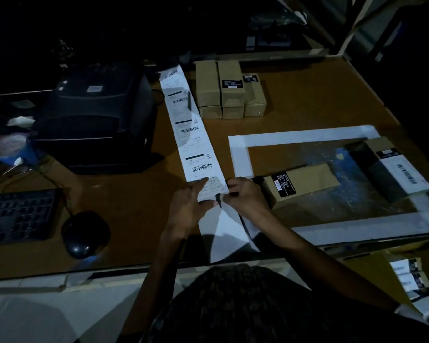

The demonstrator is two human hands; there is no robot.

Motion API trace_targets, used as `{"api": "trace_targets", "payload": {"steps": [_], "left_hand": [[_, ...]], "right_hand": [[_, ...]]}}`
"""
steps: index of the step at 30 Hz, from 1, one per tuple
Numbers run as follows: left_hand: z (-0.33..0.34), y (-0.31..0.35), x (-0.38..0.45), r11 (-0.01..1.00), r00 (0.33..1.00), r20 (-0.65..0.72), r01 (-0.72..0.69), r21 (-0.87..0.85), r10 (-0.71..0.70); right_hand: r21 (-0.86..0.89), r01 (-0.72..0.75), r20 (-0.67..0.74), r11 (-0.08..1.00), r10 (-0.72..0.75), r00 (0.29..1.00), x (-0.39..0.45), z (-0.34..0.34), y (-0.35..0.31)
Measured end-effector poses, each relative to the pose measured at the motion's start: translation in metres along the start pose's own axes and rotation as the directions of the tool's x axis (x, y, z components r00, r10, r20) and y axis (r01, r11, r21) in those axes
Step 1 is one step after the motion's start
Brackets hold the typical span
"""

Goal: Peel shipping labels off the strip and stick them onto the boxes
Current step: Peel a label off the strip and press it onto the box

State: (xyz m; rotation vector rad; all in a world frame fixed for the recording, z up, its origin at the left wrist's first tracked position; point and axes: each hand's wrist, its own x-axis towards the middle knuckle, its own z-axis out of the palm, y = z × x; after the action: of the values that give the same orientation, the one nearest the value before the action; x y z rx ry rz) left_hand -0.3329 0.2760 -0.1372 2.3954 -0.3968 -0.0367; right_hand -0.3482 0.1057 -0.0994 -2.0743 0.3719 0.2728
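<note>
A long white strip of shipping labels (187,129) runs from the black printer down the brown table towards me. My left hand (188,206) lies on the nearest printed label (209,190) with fingers stretched along it. My right hand (245,196) pinches the strip's right edge at that label. Bare backing paper (223,233) trails below both hands. A brown box with a black sticker (300,184) lies just right of my right hand. Further right lies a dark box with a white label (394,167) stuck on it.
A black label printer (97,115) stands at left, with a keyboard (18,216) and mouse (84,233) in front of it. Several brown boxes (228,92) are stacked at the back. A white-bordered mat (307,134) covers the right side. More labelled boxes (411,280) sit at lower right.
</note>
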Motion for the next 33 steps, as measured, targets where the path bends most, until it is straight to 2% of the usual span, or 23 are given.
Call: {"api": "trace_targets", "payload": {"steps": [2, 8, 12, 16, 22, 27, 30, 33], "left_hand": [[0.002, 0.0, -0.002, 1.0, 1.0, -0.02, 0.007, -0.019, -0.008], [0.003, 0.004, -0.006, 0.995, 0.996, -0.085, -0.024, -0.101, 0.015], [0.001, 0.012, -0.006, 0.991, 0.98, -0.192, -0.07, -0.111, 0.048], [0.002, 0.025, -0.001, 0.984, 0.963, -0.243, -0.145, -0.101, 0.117], [0.004, 0.035, 0.005, 0.993, 0.974, -0.22, -0.068, -0.101, 0.045], [0.005, 0.036, 0.003, 0.978, 0.978, -0.081, -0.181, 0.1, 0.19], [0.01, 0.037, 0.003, 0.997, 0.986, -0.169, -0.007, 0.071, 0.019], [0.012, 0.041, 0.001, 0.998, 0.995, -0.085, 0.054, 0.025, -0.052]], "right_hand": [[0.113, -0.049, 0.03, 0.992, 0.046, 0.998, 0.005, 0.0, 0.004], [0.287, -0.085, 0.111, 0.954, 0.055, 0.992, 0.009, 0.002, 0.007], [0.443, -0.021, 0.047, 0.896, 0.0, 0.999, 0.007, -0.001, 0.019], [0.449, 0.061, 0.015, 0.892, -0.076, 0.997, 0.008, 0.001, 0.029], [0.445, 0.161, 0.006, 0.881, -0.183, 0.983, 0.011, 0.002, 0.039], [0.442, 0.215, 0.002, 0.871, -0.24, 0.971, 0.014, 0.0, 0.046], [0.456, 0.225, 0.008, 0.861, -0.257, 0.966, 0.014, 0.0, 0.048], [0.464, 0.202, 0.023, 0.862, -0.24, 0.971, 0.015, 0.002, 0.049]]}}
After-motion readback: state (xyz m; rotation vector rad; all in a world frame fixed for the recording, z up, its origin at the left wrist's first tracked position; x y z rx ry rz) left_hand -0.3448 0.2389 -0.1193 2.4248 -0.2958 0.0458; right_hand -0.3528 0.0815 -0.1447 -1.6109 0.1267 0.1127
